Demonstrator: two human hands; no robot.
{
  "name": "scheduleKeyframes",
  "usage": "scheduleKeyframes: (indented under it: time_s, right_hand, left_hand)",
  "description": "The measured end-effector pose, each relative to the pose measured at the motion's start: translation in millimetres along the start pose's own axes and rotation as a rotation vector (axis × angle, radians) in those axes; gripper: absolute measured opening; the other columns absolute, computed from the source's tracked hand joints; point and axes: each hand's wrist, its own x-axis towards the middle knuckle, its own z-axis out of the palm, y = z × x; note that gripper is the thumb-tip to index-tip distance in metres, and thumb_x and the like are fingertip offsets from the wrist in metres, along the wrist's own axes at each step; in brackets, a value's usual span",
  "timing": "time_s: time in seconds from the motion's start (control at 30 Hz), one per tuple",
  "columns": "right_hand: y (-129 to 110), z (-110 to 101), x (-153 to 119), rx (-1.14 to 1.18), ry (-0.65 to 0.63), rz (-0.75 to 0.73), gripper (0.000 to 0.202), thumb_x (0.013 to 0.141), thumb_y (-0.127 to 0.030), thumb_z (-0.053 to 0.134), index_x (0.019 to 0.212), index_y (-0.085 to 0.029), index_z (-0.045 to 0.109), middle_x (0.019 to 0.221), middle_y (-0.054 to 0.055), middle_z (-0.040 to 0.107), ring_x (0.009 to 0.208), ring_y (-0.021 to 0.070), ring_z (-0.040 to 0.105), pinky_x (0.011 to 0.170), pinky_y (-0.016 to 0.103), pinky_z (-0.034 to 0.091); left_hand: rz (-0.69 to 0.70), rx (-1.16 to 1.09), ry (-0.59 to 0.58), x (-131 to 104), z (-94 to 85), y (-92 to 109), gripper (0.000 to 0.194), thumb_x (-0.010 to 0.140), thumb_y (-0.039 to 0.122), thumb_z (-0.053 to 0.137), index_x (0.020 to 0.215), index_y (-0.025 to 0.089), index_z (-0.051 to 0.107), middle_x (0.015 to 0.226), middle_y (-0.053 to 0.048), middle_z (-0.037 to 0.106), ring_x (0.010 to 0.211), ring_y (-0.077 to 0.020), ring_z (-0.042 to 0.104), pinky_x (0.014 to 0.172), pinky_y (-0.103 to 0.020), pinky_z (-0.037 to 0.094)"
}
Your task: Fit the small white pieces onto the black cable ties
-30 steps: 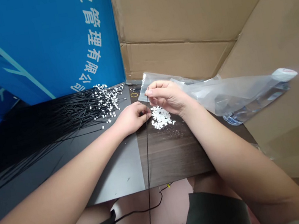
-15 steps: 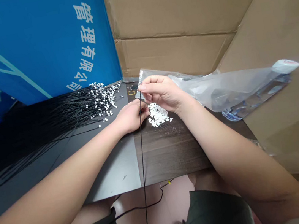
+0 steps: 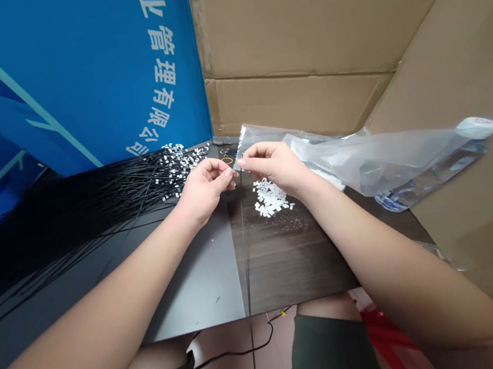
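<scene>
"Where's the thin, straight black strand (image 3: 245, 264)?"
"Clamped in the right hand (image 3: 281, 169), hanging toward six o'clock."
"Left hand (image 3: 205, 190)?"
"Thumb and finger together just beside it; contents unclear. Small white pieces (image 3: 271, 199) lie heaped toward four o'clock from both."

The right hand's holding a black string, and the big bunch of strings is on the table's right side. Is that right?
Not quite: the bunch of strings lies on the left of the table, as the head view shows. The right hand does hold a black string.
</scene>
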Motion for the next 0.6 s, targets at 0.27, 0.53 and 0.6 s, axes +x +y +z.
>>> scheduleKeyframes:
  time_s: [0.27, 0.53, 0.6]
  right_hand:
    - [2, 7, -4, -0.237, 0.002, -0.125, 0.022, 0.08, -0.039, 0.081, 0.079, -0.019, 0.074, 0.081, 0.002, 0.074, 0.076, 0.0153, 0.062, 0.072, 0.033, 0.048]
    - [9, 9, -6, -0.376, 0.09, -0.308, 0.013, 0.087, -0.034, 0.077, 0.083, -0.021, 0.075, 0.085, 0.001, 0.072, 0.077, 0.0155, 0.062, 0.073, 0.034, 0.049]
    - [9, 9, -8, -0.416, 0.065, -0.354, 0.012, 0.088, -0.032, 0.076, 0.083, -0.021, 0.074, 0.085, 0.001, 0.071, 0.076, 0.0151, 0.062, 0.072, 0.033, 0.048]
  left_hand:
    - [0.002, -0.076, 0.044, -1, -4.1, 8, 0.037, 0.071, 0.037, 0.095, 0.094, 0.016, 0.075, 0.089, -0.003, 0.074, 0.075, -0.0123, 0.066, 0.078, -0.031, 0.056]
    - [0.033, 0.074, 0.051, -4, -1.6, 17, 0.024, 0.079, 0.023, 0.087, 0.095, 0.014, 0.073, 0.087, -0.004, 0.073, 0.077, -0.0138, 0.066, 0.075, -0.031, 0.055]
    - [0.023, 0.091, 0.03, -5, -1.5, 19, 0.022, 0.08, 0.023, 0.086, 0.095, 0.014, 0.072, 0.087, -0.004, 0.073, 0.075, -0.0131, 0.066, 0.073, -0.031, 0.055]
